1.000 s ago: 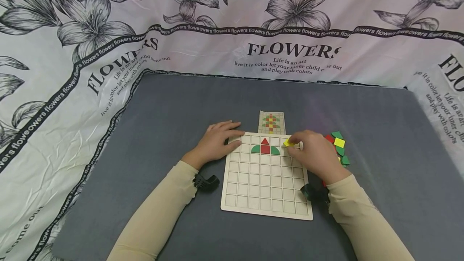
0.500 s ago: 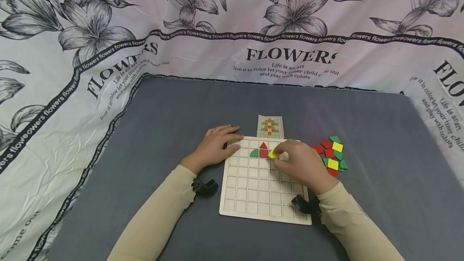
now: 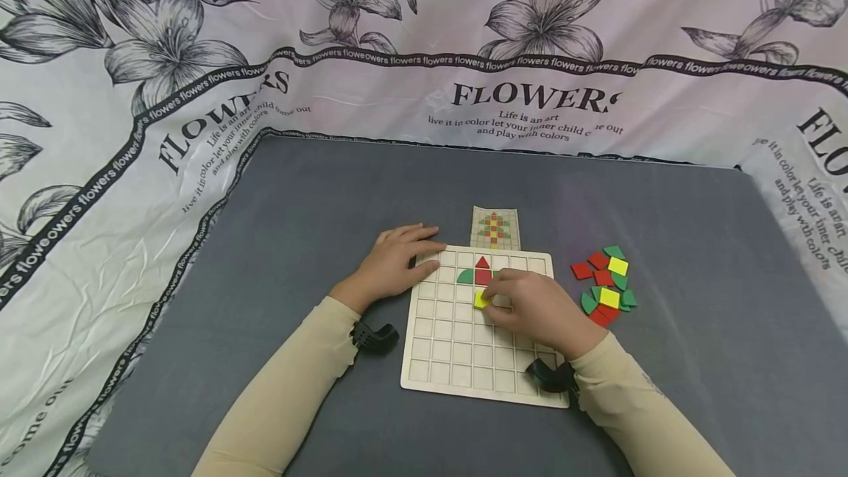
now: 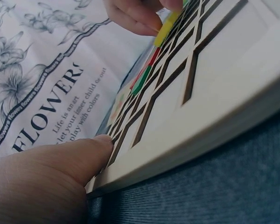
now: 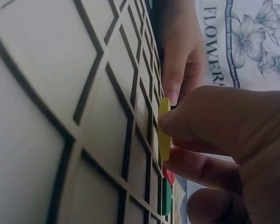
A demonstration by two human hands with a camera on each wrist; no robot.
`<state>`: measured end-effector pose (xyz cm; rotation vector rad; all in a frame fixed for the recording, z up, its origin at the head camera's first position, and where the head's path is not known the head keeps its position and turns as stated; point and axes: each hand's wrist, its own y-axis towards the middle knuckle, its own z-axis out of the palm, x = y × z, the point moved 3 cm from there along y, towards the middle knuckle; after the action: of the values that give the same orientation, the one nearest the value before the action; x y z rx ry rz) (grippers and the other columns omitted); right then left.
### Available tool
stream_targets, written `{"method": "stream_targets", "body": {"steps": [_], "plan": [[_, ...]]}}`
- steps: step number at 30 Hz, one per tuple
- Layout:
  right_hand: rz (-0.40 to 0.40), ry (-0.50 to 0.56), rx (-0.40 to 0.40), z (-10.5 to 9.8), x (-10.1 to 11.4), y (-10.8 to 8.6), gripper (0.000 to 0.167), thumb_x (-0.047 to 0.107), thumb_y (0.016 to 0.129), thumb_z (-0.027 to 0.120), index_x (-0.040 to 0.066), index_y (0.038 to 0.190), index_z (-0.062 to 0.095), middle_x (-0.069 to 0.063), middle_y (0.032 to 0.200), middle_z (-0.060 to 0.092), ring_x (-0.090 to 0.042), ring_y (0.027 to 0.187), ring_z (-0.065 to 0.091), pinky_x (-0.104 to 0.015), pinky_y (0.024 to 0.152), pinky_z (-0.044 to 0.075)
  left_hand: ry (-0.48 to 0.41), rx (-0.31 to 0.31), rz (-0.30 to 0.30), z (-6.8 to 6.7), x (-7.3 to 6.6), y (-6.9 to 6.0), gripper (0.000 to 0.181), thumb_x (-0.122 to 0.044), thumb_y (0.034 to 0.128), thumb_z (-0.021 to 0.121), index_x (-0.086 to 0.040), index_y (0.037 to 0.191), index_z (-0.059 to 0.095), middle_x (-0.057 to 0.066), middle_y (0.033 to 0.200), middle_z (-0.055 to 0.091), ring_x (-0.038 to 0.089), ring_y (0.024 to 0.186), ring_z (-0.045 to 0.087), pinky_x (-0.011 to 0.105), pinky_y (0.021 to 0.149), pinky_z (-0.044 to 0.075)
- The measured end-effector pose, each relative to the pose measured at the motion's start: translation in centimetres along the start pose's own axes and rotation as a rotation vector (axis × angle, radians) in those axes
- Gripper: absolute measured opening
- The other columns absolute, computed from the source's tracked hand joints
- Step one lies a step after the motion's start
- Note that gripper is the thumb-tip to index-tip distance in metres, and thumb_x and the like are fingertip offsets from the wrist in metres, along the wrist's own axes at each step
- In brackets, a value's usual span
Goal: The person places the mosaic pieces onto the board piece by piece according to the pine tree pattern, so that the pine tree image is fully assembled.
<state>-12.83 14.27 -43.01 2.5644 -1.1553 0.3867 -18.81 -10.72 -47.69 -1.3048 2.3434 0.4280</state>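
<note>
My right hand (image 3: 539, 309) pinches a yellow square (image 3: 481, 300) at the board, just below the red square (image 3: 483, 277). In the right wrist view the yellow piece (image 5: 164, 135) stands on edge between thumb and fingers. Above the red square lies a red triangle (image 3: 482, 263), with a green quarter-round piece (image 3: 466, 276) on its left; the green one on its right is mostly hidden by my hand. My left hand (image 3: 391, 263) rests on the upper left corner of the gridded wooden board (image 3: 461, 352), fingers relaxed, thumb on its edge.
Several loose red, green and yellow pieces (image 3: 603, 278) lie right of the board. Behind it, partly under its top edge, is a pattern card (image 3: 495, 227). A flowered cloth (image 3: 371, 94) surrounds the grey tabletop (image 3: 331, 182).
My right hand has carried the yellow square left and down, from the board's upper right to below the red square. More loose pieces are uncovered. My left hand has stayed at the corner.
</note>
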Motion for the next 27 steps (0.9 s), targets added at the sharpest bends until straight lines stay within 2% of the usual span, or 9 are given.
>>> {"method": "stream_targets", "body": {"steps": [12,27], "plan": [[-0.084,-0.02,-0.045,0.33,-0.21,-0.17,0.008,0.01,0.087,0.082,0.014,0.093,0.084,0.004,0.095,0.071,-0.006,0.075,0.066,-0.027,0.065,0.057,-0.005,-0.007,0.007,-0.26,-0.24,-0.01,0.044,-0.042,0.1073,0.061,-0.026,0.148,0.065,0.002,0.165,0.045,0.029,0.157,0.032,0.06,0.126,0.021],[-0.055,-0.034,-0.032,0.73,-0.53,-0.14,0.01,0.012,0.089,0.084,0.014,0.099,0.085,0.003,0.1,0.071,-0.008,0.078,0.067,-0.028,0.067,0.058,-0.01,-0.006,0.001,-0.07,-0.08,-0.04,0.044,-0.043,0.1072,0.061,-0.026,0.147,0.065,0.001,0.165,0.045,0.028,0.157,0.032,0.059,0.126,0.02]]}}
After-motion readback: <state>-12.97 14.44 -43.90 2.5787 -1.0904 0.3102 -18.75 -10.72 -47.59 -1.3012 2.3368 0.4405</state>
